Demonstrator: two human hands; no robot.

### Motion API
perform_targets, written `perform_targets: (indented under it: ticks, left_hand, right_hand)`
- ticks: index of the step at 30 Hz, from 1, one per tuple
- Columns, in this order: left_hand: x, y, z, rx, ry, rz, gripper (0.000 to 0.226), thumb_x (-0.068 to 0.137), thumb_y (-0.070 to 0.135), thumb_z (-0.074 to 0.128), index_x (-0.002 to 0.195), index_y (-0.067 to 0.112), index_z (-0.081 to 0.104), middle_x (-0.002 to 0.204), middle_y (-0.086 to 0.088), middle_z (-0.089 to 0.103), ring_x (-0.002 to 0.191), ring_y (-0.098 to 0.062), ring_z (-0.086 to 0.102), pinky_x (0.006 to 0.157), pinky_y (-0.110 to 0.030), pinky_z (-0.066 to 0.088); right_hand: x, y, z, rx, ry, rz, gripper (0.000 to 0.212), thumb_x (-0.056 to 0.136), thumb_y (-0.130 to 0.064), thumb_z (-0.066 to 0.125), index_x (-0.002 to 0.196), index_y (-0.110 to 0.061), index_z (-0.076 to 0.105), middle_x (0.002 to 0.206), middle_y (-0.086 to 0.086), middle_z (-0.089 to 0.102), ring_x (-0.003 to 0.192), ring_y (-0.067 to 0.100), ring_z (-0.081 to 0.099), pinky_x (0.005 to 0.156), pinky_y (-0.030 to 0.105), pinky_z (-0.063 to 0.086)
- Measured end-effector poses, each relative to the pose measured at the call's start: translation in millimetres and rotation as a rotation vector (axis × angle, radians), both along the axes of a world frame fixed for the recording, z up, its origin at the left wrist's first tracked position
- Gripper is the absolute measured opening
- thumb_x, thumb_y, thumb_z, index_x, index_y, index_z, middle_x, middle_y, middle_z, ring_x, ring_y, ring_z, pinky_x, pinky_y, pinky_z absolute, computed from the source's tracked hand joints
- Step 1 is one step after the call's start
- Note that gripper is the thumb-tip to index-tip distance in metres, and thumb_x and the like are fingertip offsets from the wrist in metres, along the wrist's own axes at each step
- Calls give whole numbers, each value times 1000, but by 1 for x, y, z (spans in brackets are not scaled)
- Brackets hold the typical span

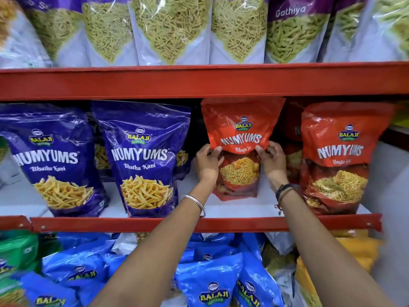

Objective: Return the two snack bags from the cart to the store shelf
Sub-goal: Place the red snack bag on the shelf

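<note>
A red snack bag stands upright on the middle shelf, set back from the front edge. My left hand grips its left side and my right hand grips its right side, thumbs on the front at mid-height. A second red bag of the same kind stands to its right, nearer the front edge, with another red bag partly hidden behind them. The cart is out of view.
Two purple snack bags stand left of the red ones on the same shelf. A red shelf beam runs just above. White-and-purple bags fill the top shelf; blue, green and yellow bags crowd the lower shelf.
</note>
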State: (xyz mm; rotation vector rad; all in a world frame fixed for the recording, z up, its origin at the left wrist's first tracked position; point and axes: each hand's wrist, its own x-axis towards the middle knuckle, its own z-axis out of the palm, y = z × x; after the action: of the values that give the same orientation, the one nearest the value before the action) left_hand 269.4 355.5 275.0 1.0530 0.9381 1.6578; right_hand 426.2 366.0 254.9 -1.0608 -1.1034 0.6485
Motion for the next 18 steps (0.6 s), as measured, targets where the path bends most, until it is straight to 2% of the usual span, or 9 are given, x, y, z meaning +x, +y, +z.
perform_targets:
  ticks: [2,4,5,7,9,11,14,16,18]
  left_hand:
    - [-1,-4,-5,44,15,28,5,89,4,54,86,7,52,89,-7,59,91,-19,57,86,-39,53]
    - [-4,-11,-16,122,78,123,12,90,13,55,100,8,50,96,-7,60,94,-18,58,86,-37,53]
    - [-5,-16,-24,145,141,170,20,92,18,53,108,8,49,106,-9,59,100,-18,57,90,-35,51]
    - [-7,-28,-39,134,251,203,34,95,24,45,125,10,43,128,-11,50,117,-17,48,101,-29,41]
    - [-6,-40,-53,89,336,124,46,96,37,34,138,19,32,146,-6,35,132,-15,36,111,-32,31]
    - [-2,-50,-60,33,371,-29,57,90,58,22,142,33,23,153,2,25,139,-13,27,117,-39,25]
    - [4,-51,-60,-75,341,-147,79,67,87,13,137,50,21,154,6,25,140,-15,27,116,-50,26]
    - [4,-50,-58,-111,355,-162,86,61,91,9,136,52,19,155,6,22,142,-18,24,116,-53,24]
    - [2,-53,-56,-128,361,-184,89,60,91,9,138,50,18,155,5,22,142,-19,23,117,-52,23]
  right_hand:
    - [-1,-10,0,-26,39,-2,44,88,-20,61,126,-3,45,124,19,57,98,15,58,82,18,47]
    - [0,-24,-8,-91,51,-1,50,94,-28,50,137,-7,34,134,11,48,113,13,48,87,14,42]
    - [1,-30,-15,-138,33,13,53,95,-36,43,141,-11,29,139,6,42,121,13,42,96,19,38]
    - [3,-39,-25,-264,7,63,67,91,-58,29,145,-20,21,152,2,29,135,19,33,113,38,28]
    - [0,-47,-25,-352,81,159,75,87,-65,18,147,-21,18,154,3,27,139,23,31,116,47,25]
    - [-7,-58,-18,-370,79,274,78,85,-66,11,146,-19,22,147,0,35,133,18,35,114,42,26]
    - [-13,-68,-13,-363,32,294,78,85,-65,5,143,-20,30,148,7,39,134,21,37,111,39,28]
    - [-13,-70,-12,-372,38,265,78,86,-64,5,143,-19,31,148,10,39,137,26,35,112,41,28]
    - [-11,-73,-12,-390,18,265,97,69,-79,10,143,-20,32,148,8,40,137,26,36,111,40,29]
